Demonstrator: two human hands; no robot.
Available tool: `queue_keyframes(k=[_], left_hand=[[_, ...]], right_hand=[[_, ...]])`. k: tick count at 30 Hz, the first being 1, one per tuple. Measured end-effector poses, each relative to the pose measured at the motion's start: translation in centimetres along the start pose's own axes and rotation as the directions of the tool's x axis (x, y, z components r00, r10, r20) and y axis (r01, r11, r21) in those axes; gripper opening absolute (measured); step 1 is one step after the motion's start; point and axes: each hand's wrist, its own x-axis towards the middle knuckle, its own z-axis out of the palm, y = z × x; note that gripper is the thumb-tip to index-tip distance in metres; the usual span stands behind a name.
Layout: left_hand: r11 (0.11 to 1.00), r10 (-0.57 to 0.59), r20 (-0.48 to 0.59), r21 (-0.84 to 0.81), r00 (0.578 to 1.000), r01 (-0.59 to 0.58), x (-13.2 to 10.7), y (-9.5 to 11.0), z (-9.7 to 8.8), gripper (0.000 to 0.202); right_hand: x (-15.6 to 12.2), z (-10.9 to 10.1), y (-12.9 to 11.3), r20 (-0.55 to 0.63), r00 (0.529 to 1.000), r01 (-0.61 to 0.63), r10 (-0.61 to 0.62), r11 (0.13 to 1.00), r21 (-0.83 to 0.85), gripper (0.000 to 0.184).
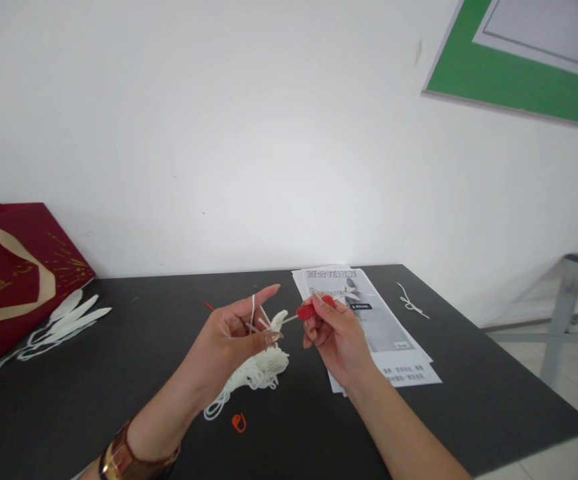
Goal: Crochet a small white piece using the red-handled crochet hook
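Observation:
My left hand [233, 330] pinches a small piece of white crochet work [279, 321] between thumb and fingers, and a strand of white yarn [253, 313] runs round its raised index finger. In my right hand [336, 333] is a crochet hook [306, 312] with a red handle; its metal shaft points left and meets the crochet work. The very tip of the hook is hidden in the yarn. Below my left hand a loose bundle of white yarn [263, 371] lies on the black table [299, 440]. Closer to me rests an orange stitch marker [239, 423].
Printed sheets [389, 333] lie under and beyond my right hand. A dark red gift bag [13, 280] stands at the left, with several white crocheted petals [76, 317] beside it. A short yarn scrap [411, 305] lies at right. A red tip [209, 306] shows behind my left hand.

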Motion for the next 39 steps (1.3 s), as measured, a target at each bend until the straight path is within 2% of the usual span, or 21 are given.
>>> queue_keyframes(k=[4,8,10,13,15,20,23,25,28,31,35,39], left_hand=[[0.963,0.191,-0.024,0.199,0.981,-0.183,-0.2,-0.1,0.2,0.052],[0.816,0.432,0.036,0.409,0.901,-0.408,-0.3,-0.6,0.1,0.046],[0.772,0.473,0.048,0.459,0.88,-0.44,-0.4,-0.8,0.1,0.045],[0.771,0.482,-0.023,0.485,0.876,-0.412,-0.5,-1.0,0.3,0.046],[0.782,0.473,-0.076,0.495,0.878,-0.379,-0.5,-1.0,0.6,0.048],[0.817,0.43,-0.083,0.46,0.899,-0.348,-0.4,-0.6,0.5,0.036],[0.836,0.435,-0.13,0.426,0.891,-0.346,-0.3,-0.6,0.3,0.046],[0.88,0.394,-0.144,0.344,0.908,-0.327,-0.2,-0.8,0.2,0.053],[0.965,0.254,-0.181,0.119,0.95,-0.235,0.0,-1.0,0.4,0.055],[0.985,0.14,-0.214,-0.074,0.967,-0.159,0.1,-1.1,0.8,0.055],[0.986,0.07,-0.146,-0.138,0.987,-0.09,0.0,-1.0,0.7,0.057],[0.992,-0.003,-0.069,-0.13,0.998,-0.006,0.1,-1.0,0.3,0.056]], right_hand=[[0.0,0.1,0.3,-0.022,0.999,-0.03,0.031,0.999,0.04,0.021],[0.0,0.2,0.5,-0.03,0.996,-0.076,0.079,0.994,0.08,0.021],[-0.1,0.3,0.6,-0.026,0.994,-0.106,0.109,0.989,0.102,0.021],[-0.1,0.3,0.7,-0.019,0.988,-0.15,0.154,0.981,0.125,0.021],[-0.2,0.3,0.7,-0.014,0.983,-0.18,0.183,0.975,0.133,0.021],[-0.3,0.3,0.7,0.004,0.971,-0.236,0.238,0.96,0.153,0.02],[-0.3,0.3,0.7,0.015,0.973,-0.229,0.23,0.96,0.16,0.02],[-0.3,0.2,0.6,0.02,0.981,-0.192,0.191,0.969,0.155,0.02],[-0.4,0.2,0.7,0.031,0.994,-0.111,0.108,0.986,0.124,0.019],[-0.7,0.5,0.9,0.041,0.999,-0.015,0.012,0.996,0.084,0.018],[-0.9,0.9,1.2,0.031,0.997,0.072,-0.073,0.997,0.017,0.015],[-1.0,0.9,1.5,0.089,0.995,0.059,-0.051,0.995,-0.084,0.014]])
